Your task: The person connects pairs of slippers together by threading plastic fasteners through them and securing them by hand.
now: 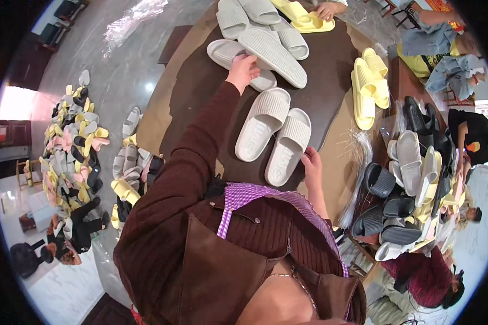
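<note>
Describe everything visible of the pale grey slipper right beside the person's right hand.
The pale grey slipper is an open-toed slide that looks like moulded foam or rubber. A broad, ribbed strap crosses its forward half; the bare footbed carries large lettering toward the heel. It lies sole down on the dark brown table covering, heel toward the wearer of the camera, right of its matching slipper. The right hand is at its outer edge; whether they touch is unclear.

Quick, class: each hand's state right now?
Left hand: closed, holding an upturned grey slipper by its edge.
Right hand: beside a pale slipper; grip cannot be told.
</note>
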`<control>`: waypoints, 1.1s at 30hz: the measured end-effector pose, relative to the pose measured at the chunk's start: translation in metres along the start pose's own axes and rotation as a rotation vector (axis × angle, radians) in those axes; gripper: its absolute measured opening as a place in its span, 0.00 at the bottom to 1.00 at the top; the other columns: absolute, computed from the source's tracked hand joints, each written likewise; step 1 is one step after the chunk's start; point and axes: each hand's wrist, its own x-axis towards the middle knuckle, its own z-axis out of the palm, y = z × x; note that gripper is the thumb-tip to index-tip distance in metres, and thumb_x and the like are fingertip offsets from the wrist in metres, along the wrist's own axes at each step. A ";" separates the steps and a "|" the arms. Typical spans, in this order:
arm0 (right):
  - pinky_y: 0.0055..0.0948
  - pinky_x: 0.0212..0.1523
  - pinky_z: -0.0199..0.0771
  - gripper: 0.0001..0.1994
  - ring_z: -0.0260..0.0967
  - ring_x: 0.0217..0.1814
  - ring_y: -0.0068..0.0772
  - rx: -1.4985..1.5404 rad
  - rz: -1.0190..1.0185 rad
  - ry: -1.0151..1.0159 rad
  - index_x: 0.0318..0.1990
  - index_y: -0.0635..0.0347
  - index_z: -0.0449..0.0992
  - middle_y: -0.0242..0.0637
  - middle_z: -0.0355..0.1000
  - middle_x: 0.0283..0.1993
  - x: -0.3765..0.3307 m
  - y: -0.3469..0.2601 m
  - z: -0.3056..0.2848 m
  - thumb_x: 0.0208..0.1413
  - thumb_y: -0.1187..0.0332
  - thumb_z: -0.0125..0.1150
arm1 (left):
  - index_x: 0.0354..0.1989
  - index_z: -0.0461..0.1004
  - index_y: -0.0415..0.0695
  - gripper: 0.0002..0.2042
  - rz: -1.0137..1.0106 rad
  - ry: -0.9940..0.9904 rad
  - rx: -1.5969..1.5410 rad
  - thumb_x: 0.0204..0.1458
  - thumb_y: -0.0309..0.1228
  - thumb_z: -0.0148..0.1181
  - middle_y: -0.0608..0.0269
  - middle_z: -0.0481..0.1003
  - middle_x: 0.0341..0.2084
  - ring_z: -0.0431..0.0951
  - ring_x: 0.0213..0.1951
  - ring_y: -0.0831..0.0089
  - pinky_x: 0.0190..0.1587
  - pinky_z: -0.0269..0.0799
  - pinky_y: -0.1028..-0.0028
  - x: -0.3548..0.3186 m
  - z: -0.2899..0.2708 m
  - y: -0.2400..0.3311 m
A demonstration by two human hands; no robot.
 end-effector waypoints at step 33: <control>0.28 0.44 0.67 0.23 0.66 0.46 0.31 0.178 -0.327 0.197 0.57 0.67 0.59 0.42 0.66 0.50 0.015 -0.159 -0.027 0.52 0.75 0.51 | 0.57 0.59 0.41 0.35 0.080 -1.007 0.492 0.35 0.27 0.65 0.62 0.71 0.38 0.71 0.38 0.73 0.41 0.69 0.73 -0.167 0.066 -0.027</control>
